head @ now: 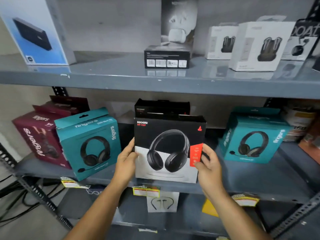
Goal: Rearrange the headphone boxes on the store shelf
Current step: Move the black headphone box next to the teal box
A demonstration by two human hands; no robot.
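A black and white Rockerz headphone box [168, 149] stands upright at the front middle of the grey middle shelf [259, 181]. My left hand [125, 164] grips its lower left edge and my right hand [207, 168] grips its lower right edge by the red strip. Right behind it stands a second black Rockerz box [161, 107], mostly hidden. A teal fingers headphone box [89, 144] leans to the left, with a maroon fingers box [39, 135] beyond it. Another teal fingers box [253, 137] sits to the right.
The upper shelf [121, 78] carries a blue and white box [34, 30], a flat black box [167, 57], a tall grey earbud box [179, 21] and white earbud boxes [259, 45]. Price tags [146, 191] hang off the middle shelf's edge. A neckband box [162, 202] sits below. Cables [20, 196] lie at lower left.
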